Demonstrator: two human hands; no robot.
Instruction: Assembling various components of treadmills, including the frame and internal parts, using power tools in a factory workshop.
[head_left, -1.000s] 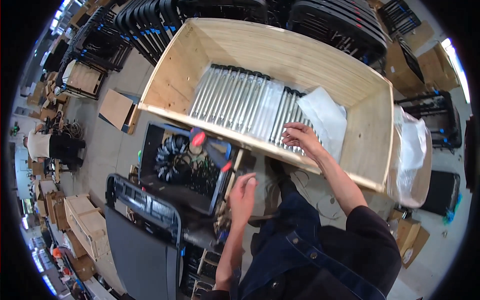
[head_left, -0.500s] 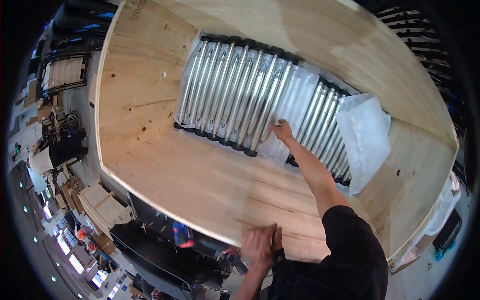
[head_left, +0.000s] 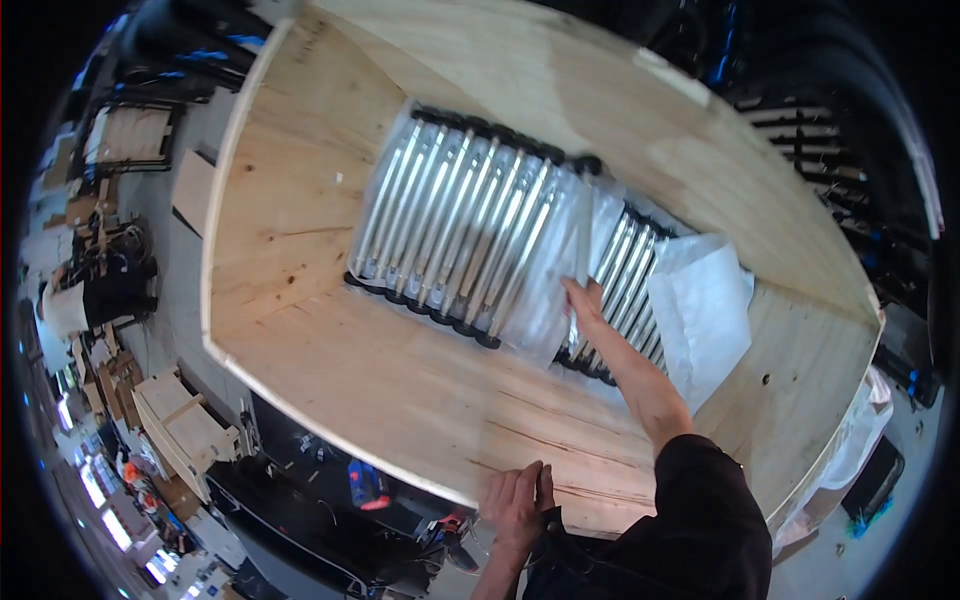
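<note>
Rising out of its row since the earlier frame, one silver rod (head_left: 584,225) is extending toward 12 o'clock from the pinching right hand (head_left: 588,303). At 7 o'clock, the left hand (head_left: 515,505) is resting on the wooden crate's rim (head_left: 340,433), grip unclear. Lifting seems underway, calling for clearance from neighbouring rods (head_left: 470,220).

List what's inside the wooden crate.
Inside: a left row of black-ended silver rods, a right row partly under a white sheet, plastic film between, and the right hand holding one rod. What lies beneath rods, film and sheet is covered.
</note>
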